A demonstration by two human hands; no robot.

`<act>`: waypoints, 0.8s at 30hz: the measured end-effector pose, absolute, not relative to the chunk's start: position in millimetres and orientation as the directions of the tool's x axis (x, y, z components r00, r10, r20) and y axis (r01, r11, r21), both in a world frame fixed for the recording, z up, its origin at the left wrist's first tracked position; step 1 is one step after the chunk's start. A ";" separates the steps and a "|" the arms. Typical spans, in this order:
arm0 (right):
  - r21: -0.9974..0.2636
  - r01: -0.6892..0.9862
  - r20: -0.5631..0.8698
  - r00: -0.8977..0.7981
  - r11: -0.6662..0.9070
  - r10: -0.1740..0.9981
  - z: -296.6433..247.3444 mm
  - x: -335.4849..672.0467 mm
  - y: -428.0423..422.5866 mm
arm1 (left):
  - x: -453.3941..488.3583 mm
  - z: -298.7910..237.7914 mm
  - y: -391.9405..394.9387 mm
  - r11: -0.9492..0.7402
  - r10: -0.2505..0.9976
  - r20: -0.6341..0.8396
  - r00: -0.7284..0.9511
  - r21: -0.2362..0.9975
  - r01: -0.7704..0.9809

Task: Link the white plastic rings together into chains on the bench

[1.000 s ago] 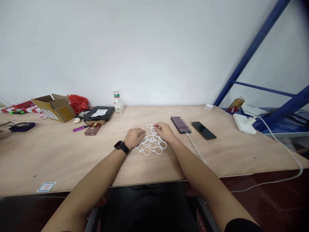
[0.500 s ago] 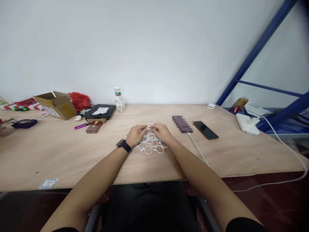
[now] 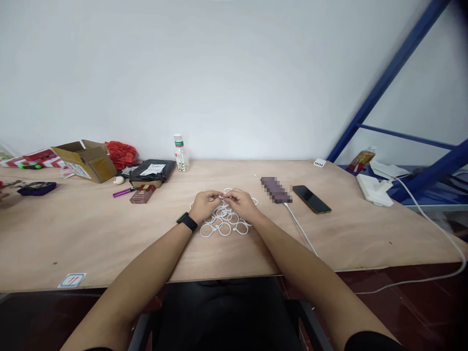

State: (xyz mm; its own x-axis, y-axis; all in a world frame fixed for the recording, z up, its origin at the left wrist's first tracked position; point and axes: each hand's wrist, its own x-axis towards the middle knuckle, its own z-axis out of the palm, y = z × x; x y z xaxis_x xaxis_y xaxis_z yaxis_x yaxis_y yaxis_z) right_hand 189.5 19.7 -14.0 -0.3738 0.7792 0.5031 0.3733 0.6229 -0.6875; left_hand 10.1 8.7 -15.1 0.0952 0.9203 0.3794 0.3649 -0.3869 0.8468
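Observation:
A pile of several white plastic rings (image 3: pixel 224 222) lies on the wooden table (image 3: pixel 91 234) in front of me. My left hand (image 3: pixel 204 204), with a black watch on its wrist, and my right hand (image 3: pixel 239 202) meet just above the pile. Both hands are closed in a pinch, and their fingertips come together on one white ring (image 3: pixel 221 198) held between them. The far part of the pile is hidden behind my fingers.
Two phones (image 3: pixel 311 198) lie to the right, one on a white cable. A small bottle (image 3: pixel 179 153), a black parcel, a cardboard box (image 3: pixel 85 160), a red bag and a purple lighter sit at the left back. A white power strip (image 3: pixel 373 189) and blue frame stand far right.
My hands have risen from resting on the ring pile and drawn together, and now pinch one ring between them.

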 end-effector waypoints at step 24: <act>-0.390 0.759 0.320 -0.418 0.521 0.850 -22.1 211.3 73.3 | -13.4 -20.2 31.3 -0.314 0.885 0.423 -0.194 0.851 0.422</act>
